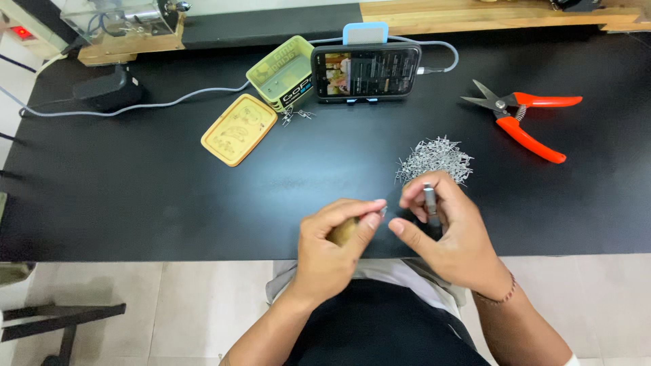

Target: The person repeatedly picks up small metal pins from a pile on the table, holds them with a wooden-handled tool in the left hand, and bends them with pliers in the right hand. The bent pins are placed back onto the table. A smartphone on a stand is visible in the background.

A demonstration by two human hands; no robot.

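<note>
I see my left hand (332, 247) near the desk (135, 196) front edge, its grip closed round a yellowish rounded piece (344, 230), thumb and forefinger pinching a tiny metal bit (383, 212) I cannot make out. Just right of it, my right hand (444, 230) pinches a small grey metal bar (429, 198), long axis upright, pointing away from me towards the pile of metal pieces (434, 159)
</note>
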